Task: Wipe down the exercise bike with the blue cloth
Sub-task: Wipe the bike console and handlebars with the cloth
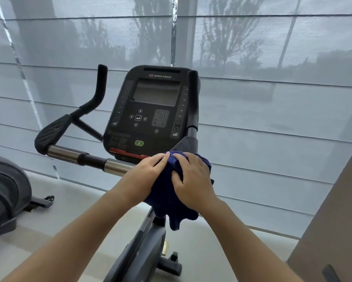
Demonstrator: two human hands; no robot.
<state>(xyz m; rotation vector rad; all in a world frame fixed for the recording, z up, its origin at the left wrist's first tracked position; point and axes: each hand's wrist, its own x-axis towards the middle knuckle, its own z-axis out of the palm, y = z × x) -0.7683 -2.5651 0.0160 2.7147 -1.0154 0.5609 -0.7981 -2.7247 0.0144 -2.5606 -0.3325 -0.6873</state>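
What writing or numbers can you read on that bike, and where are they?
"STAR TRAC": top of the console.
"24 27 30 33 36 40": right column.
"1 2 3": top row of the keypad; the other keys are blurred.
Left column and bottom-left label: too blurred to read.

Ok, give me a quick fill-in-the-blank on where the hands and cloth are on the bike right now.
1. The left hand and the right hand both lie on the ____ cloth.
2. The cloth is bunched over the handlebar directly ____ the console.
3. The oval button near the console's lower edge is ____.
4. The brand printed above the screen reads ____.
Missing words: blue; below; green; Star Trac.
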